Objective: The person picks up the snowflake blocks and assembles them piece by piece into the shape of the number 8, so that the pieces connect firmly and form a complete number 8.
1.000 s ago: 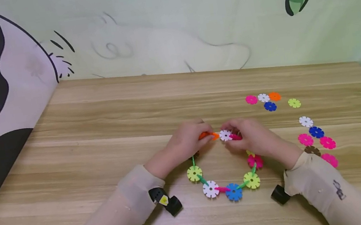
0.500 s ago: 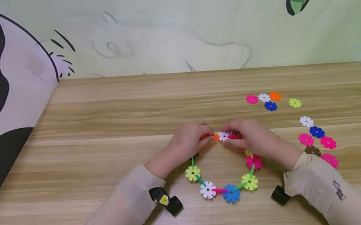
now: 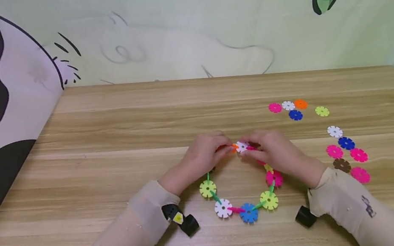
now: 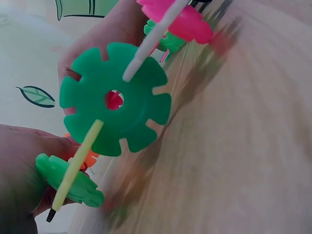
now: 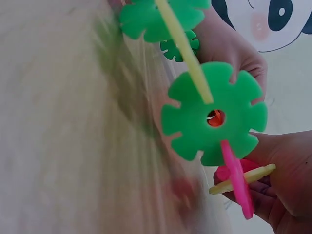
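A ring-shaped chain of snowflake discs point(image 3: 248, 213) joined by thin connectors lies on the wooden table point(image 3: 123, 121) between my wrists. Its top end sits between my hands. My left hand point(image 3: 224, 148) pinches the orange piece point(image 3: 233, 147). My right hand point(image 3: 252, 147) pinches the white disc point(image 3: 241, 147) and a pink connector beside it. The orange piece and white disc touch. In the left wrist view a disc point(image 4: 114, 100) with two connectors hangs close to the lens, and my fingers point(image 4: 19, 165) hold a disc below it. The right wrist view shows a similar disc point(image 5: 214, 114) above my fingers point(image 5: 285, 165).
Several loose discs lie to the right: a far cluster around a blue one point(image 3: 295, 114), a yellow-green one point(image 3: 321, 111), and a nearer group around a brown one point(image 3: 341, 165). A painted wall point(image 3: 166, 24) stands behind the table.
My hands have closed the gap between the orange piece and the white disc. The lower part of the chain has slid slightly left and toward me.
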Demonstrator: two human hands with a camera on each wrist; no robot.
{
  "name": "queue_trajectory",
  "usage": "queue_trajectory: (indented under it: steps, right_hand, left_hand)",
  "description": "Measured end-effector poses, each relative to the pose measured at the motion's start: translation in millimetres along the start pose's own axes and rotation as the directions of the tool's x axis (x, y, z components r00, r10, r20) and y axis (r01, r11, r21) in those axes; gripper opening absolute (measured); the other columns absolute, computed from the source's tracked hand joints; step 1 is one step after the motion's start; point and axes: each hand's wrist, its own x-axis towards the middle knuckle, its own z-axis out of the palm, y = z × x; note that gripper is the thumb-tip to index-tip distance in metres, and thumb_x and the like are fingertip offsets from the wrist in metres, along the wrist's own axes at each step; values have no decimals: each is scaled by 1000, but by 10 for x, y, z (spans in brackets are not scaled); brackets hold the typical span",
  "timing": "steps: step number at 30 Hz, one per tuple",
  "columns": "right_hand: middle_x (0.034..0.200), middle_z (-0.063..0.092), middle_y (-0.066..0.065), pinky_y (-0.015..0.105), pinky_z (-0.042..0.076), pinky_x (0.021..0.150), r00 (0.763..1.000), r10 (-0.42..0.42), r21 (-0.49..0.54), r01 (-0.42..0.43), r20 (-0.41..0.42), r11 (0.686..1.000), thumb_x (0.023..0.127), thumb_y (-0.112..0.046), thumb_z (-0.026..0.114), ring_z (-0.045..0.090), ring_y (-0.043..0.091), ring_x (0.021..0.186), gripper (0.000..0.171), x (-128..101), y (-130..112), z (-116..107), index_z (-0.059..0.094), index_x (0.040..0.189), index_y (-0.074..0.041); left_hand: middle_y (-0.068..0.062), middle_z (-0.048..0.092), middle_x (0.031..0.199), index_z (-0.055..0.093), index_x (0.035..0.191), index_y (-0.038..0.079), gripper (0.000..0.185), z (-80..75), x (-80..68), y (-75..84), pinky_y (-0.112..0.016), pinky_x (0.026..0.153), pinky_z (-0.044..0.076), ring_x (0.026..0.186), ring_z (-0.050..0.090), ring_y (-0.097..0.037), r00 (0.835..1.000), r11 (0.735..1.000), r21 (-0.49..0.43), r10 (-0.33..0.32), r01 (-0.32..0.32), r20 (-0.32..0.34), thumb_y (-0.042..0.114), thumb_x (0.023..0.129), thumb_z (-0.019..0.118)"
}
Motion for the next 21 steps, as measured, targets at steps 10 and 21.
queue_trajectory:
  steps: [10,21]
  right_hand:
    - [108,72,13,38,56,84,1000,-5,-25,6,16,1000,86,-19,72,69,24,95,35,40,1,33,68,115,0]
    - [105,71,11,38,56,83,988,139,57,-143,68,988,88,-21,70,66,23,91,40,103,94,-87,63,123,-4]
  left_hand:
    - [-2,72,91,73,94,9,12,-6,25,-3,-25,75,53,79,65,-13,998,999,16,-46,46,43,17,91,65]
    - [-5,69,91,72,98,8,15,-66,148,-90,-30,75,52,78,58,-17,958,965,22,-261,261,121,19,92,64]
